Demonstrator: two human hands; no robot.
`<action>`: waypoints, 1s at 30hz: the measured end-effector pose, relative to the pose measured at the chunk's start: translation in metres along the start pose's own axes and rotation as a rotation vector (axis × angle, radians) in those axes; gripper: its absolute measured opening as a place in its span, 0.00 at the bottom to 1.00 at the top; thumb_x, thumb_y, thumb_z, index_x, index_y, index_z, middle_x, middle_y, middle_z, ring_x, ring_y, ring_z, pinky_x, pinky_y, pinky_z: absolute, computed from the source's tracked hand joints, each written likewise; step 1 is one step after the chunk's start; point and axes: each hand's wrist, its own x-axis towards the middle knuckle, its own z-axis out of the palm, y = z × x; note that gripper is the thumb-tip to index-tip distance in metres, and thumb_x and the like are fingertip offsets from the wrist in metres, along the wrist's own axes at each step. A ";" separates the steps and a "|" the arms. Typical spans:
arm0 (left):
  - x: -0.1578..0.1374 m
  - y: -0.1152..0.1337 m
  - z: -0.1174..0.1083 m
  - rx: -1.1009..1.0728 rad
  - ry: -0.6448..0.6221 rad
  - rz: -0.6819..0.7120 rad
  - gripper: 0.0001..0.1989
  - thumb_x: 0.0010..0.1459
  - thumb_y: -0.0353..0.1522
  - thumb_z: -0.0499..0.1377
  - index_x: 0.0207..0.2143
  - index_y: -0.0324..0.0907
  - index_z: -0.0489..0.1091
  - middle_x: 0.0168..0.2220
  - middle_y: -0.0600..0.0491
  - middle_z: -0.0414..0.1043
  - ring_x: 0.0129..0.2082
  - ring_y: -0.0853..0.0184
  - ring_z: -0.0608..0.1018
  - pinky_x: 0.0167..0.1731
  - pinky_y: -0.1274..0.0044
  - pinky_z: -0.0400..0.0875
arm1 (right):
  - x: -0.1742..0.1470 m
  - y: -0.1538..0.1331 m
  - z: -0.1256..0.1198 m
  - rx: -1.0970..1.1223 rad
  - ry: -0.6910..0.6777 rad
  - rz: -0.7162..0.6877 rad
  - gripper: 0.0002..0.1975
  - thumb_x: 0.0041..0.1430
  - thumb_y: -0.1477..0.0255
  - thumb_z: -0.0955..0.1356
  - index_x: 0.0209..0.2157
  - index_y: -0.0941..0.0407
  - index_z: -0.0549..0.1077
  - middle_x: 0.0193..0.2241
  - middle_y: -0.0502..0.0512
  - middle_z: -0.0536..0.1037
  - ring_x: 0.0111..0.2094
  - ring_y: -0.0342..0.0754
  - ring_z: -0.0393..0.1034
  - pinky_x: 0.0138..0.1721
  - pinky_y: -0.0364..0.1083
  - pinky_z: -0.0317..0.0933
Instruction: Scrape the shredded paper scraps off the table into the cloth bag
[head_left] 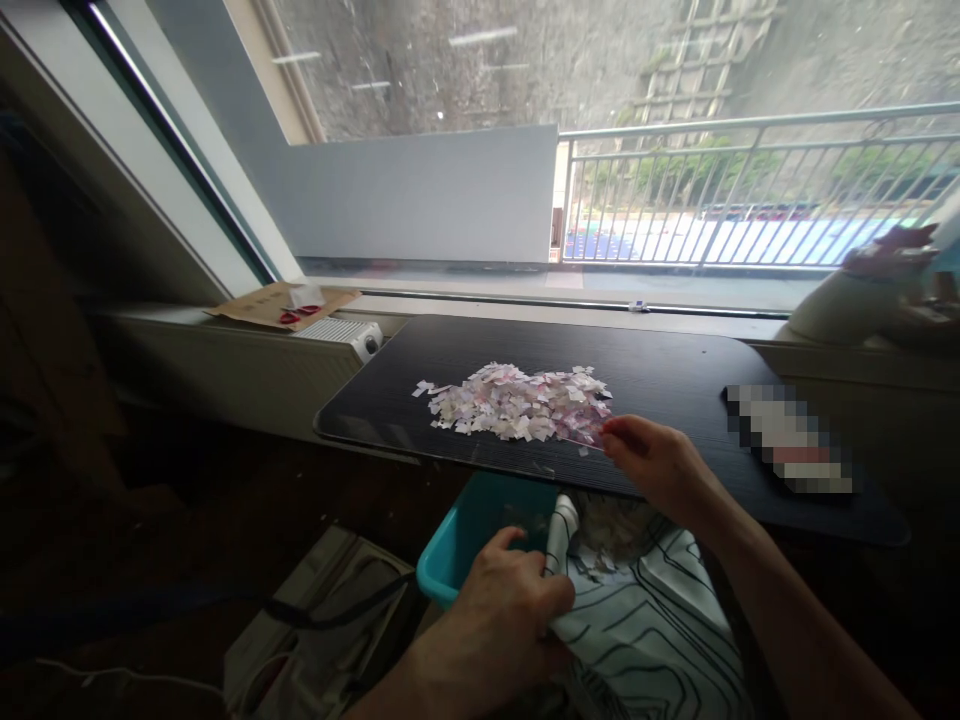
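A loose pile of small white and pinkish paper scraps point(510, 400) lies on the black tabletop point(652, 350). At the pile's right edge my right hand point(652, 460) is closed in a pinch on a thin pinkish sheet point(581, 438), partly merged with the scraps. Below the table edge my left hand point(517, 600) is closed on the rim of a white cloth with black wavy lines point(652, 620). More scraps point(611, 535) lie in the hollow of this cloth. Beside my left hand stands a turquoise bin point(457, 545), its inside mostly in shadow.
A blurred-out flat object point(791, 440) lies at the table's right end. Red-handled scissors point(298, 314) rest on brown paper point(255, 305) on the sill, near a white radiator point(341, 335). A pale figurine point(862, 290) stands at right. A light-coloured box point(322, 600) is on the floor.
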 end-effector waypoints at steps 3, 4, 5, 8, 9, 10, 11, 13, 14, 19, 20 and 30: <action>-0.014 -0.001 -0.003 0.002 0.029 -0.040 0.10 0.51 0.40 0.65 0.30 0.44 0.71 0.28 0.56 0.70 0.30 0.66 0.74 0.52 0.63 0.58 | -0.005 0.005 0.000 -0.009 0.042 0.039 0.15 0.57 0.62 0.64 0.37 0.56 0.77 0.28 0.54 0.81 0.29 0.49 0.75 0.33 0.45 0.66; -0.018 -0.002 -0.004 0.000 0.041 -0.049 0.10 0.51 0.40 0.65 0.30 0.44 0.71 0.28 0.56 0.70 0.31 0.66 0.74 0.52 0.63 0.58 | -0.008 0.008 0.000 -0.006 0.058 0.061 0.15 0.57 0.62 0.64 0.37 0.56 0.77 0.28 0.54 0.81 0.29 0.49 0.75 0.33 0.46 0.66; -0.021 -0.002 -0.005 -0.001 0.049 -0.057 0.10 0.51 0.40 0.65 0.29 0.43 0.71 0.28 0.56 0.71 0.31 0.66 0.74 0.53 0.63 0.58 | -0.012 0.012 -0.001 -0.006 0.064 0.079 0.16 0.58 0.61 0.64 0.38 0.57 0.77 0.28 0.55 0.81 0.30 0.49 0.75 0.34 0.47 0.66; -0.025 0.000 -0.006 -0.004 0.044 -0.064 0.10 0.51 0.39 0.65 0.29 0.43 0.71 0.28 0.56 0.71 0.31 0.66 0.74 0.53 0.64 0.58 | -0.022 0.021 0.001 -0.005 0.057 0.113 0.17 0.58 0.61 0.64 0.38 0.58 0.76 0.29 0.56 0.81 0.31 0.51 0.75 0.36 0.49 0.66; -0.025 0.002 -0.007 -0.008 0.036 -0.067 0.09 0.51 0.39 0.65 0.29 0.43 0.71 0.28 0.56 0.71 0.31 0.66 0.74 0.53 0.64 0.58 | -0.025 0.022 0.001 -0.002 0.042 0.111 0.16 0.58 0.61 0.64 0.38 0.58 0.76 0.28 0.56 0.81 0.31 0.51 0.75 0.35 0.48 0.66; -0.024 0.003 -0.007 -0.013 0.024 -0.069 0.10 0.51 0.39 0.65 0.29 0.43 0.71 0.28 0.56 0.71 0.31 0.66 0.74 0.53 0.63 0.58 | -0.027 0.021 0.002 0.003 0.022 0.104 0.16 0.58 0.61 0.64 0.37 0.58 0.76 0.28 0.56 0.81 0.30 0.51 0.75 0.34 0.48 0.67; -0.022 0.005 -0.008 -0.019 0.009 -0.071 0.10 0.50 0.39 0.65 0.29 0.43 0.71 0.28 0.56 0.71 0.31 0.65 0.74 0.53 0.63 0.58 | -0.030 0.020 0.003 0.013 0.002 0.096 0.16 0.59 0.61 0.64 0.37 0.58 0.76 0.28 0.55 0.81 0.30 0.50 0.75 0.34 0.47 0.67; -0.019 0.009 -0.009 -0.026 -0.029 -0.077 0.10 0.50 0.39 0.65 0.30 0.44 0.71 0.29 0.56 0.72 0.32 0.65 0.75 0.53 0.62 0.57 | -0.033 0.016 0.003 0.043 -0.023 0.092 0.17 0.60 0.61 0.63 0.38 0.58 0.76 0.29 0.55 0.80 0.30 0.49 0.75 0.33 0.46 0.67; -0.017 0.011 -0.009 -0.028 -0.050 -0.078 0.10 0.50 0.39 0.65 0.31 0.44 0.72 0.29 0.55 0.72 0.32 0.65 0.75 0.54 0.62 0.57 | -0.034 0.014 0.003 0.057 -0.026 0.094 0.17 0.60 0.61 0.63 0.38 0.58 0.76 0.29 0.56 0.80 0.31 0.49 0.75 0.34 0.45 0.67; -0.003 0.013 -0.013 -0.038 -0.110 -0.042 0.11 0.51 0.42 0.64 0.32 0.45 0.72 0.29 0.54 0.72 0.33 0.64 0.75 0.54 0.61 0.57 | -0.033 0.014 0.000 0.046 -0.048 0.109 0.17 0.60 0.60 0.63 0.38 0.57 0.76 0.29 0.55 0.80 0.29 0.48 0.74 0.32 0.45 0.66; 0.000 0.013 -0.013 -0.040 -0.125 -0.024 0.12 0.52 0.42 0.64 0.31 0.44 0.73 0.29 0.54 0.72 0.32 0.64 0.75 0.53 0.61 0.57 | -0.033 0.016 0.000 0.037 -0.048 0.114 0.17 0.60 0.60 0.63 0.37 0.57 0.76 0.29 0.55 0.80 0.29 0.49 0.74 0.31 0.45 0.66; 0.035 0.015 -0.013 -0.027 -0.219 0.153 0.16 0.50 0.46 0.63 0.32 0.44 0.73 0.30 0.52 0.74 0.31 0.62 0.77 0.52 0.59 0.61 | -0.032 0.002 -0.001 0.055 -0.170 0.146 0.14 0.61 0.63 0.62 0.36 0.56 0.76 0.29 0.54 0.80 0.29 0.47 0.73 0.31 0.43 0.65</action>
